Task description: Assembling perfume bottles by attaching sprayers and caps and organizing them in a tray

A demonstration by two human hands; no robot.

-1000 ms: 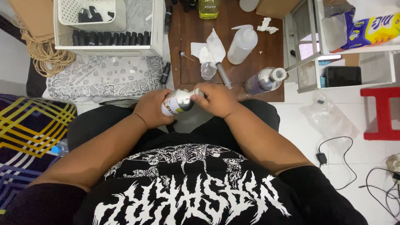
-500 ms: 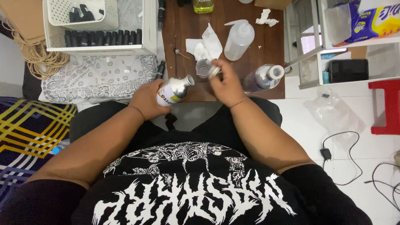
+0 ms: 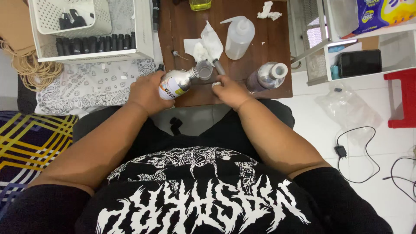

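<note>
the left hand (image 3: 145, 92) has its grip closed round a silver bottle (image 3: 177, 82), tipped so its mouth meets a small clear cup (image 3: 203, 69) on the bench (image 3: 264, 43); the right hand (image 3: 229, 90) pinches a small white cap (probably the bottle's).

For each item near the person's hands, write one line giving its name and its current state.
Silver bottle: held in left hand, tilted, neck over the small cup.
Small cup: upright on the table.
Right hand: closed, resting on the table edge.
Second silver bottle: lying tilted, capped.
Squeeze bottle: lying on the table, capped.
</note>
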